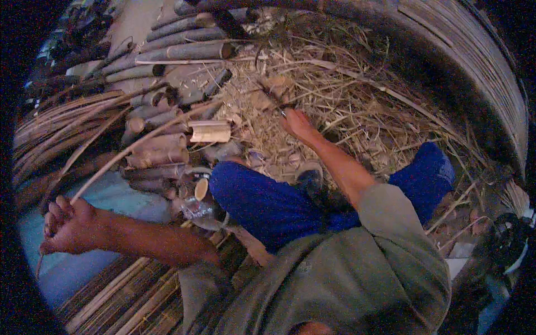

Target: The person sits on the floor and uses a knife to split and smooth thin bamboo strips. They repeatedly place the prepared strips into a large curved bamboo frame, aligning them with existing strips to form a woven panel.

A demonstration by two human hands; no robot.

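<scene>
Over on the far left there's a sheaf of long strips (42, 131), far too many to count, curving beside one blue sheet (111, 195). Above that sheet comes the left hand (70, 226), one of two in play, and it's a tight fist, fingers curled right around a single long strip (142, 139)! A short tail of it pokes out below the fist, and the main length sweeps up and to the right, bowing gently over a cluster of cut tubes (159, 149), several of them, overlapping too much for a sure count. Just right of those sits one pale, split tube piece (210, 132), hollow side showing.

Into the middle, and the long strip's visible far end stops left of one dark blade (268, 95), so the strip lies on the left hand's side, its tip up and left of the right hand (297, 124). That right hand is closed too, gripping the blade at its near end, the handle mostly hidden. One tan block (279, 84) lies by the blade, amid countless shavings (329, 106), and along the far right curves one big ribbed wall of slats (491, 61).
</scene>
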